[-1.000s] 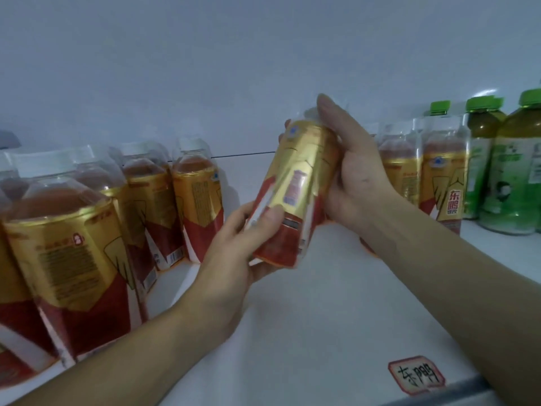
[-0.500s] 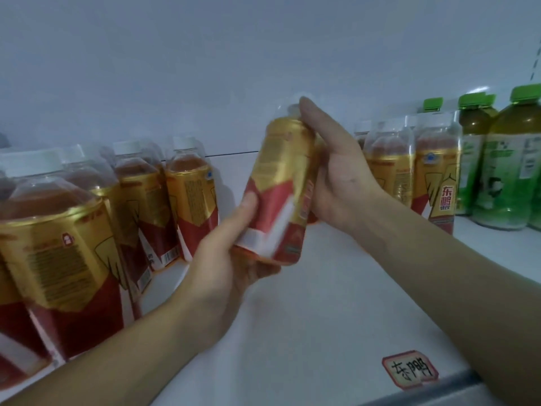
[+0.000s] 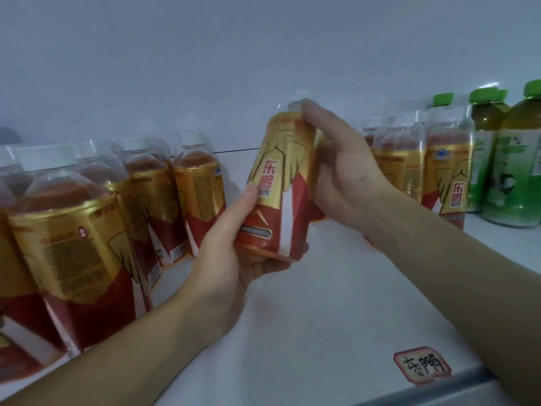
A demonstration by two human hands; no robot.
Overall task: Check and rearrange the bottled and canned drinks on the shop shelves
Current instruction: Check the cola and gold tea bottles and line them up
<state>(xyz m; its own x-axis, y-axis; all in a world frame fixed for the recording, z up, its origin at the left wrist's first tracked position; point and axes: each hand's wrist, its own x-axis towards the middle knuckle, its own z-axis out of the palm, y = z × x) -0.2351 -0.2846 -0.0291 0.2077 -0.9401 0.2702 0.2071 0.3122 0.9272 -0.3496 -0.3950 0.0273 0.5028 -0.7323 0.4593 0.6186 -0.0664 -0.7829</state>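
A left hand (image 3: 231, 259) grips the base and a right hand (image 3: 345, 177) the neck of a tilted bottle (image 3: 281, 183) over a white shelf (image 3: 307, 332), like bottles (image 3: 73, 244) left of the hands, green bottles (image 3: 509, 165) far right, pale wall (image 3: 205, 68) behind.

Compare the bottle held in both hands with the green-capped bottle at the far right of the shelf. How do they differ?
The held bottle has a gold-and-red label; the green-capped bottle has a green-and-white one. The held bottle is tilted off the shelf, gripped by the left hand low and the right hand near its top; the green-capped bottle stands upright, untouched. Both are labelled drink bottles.
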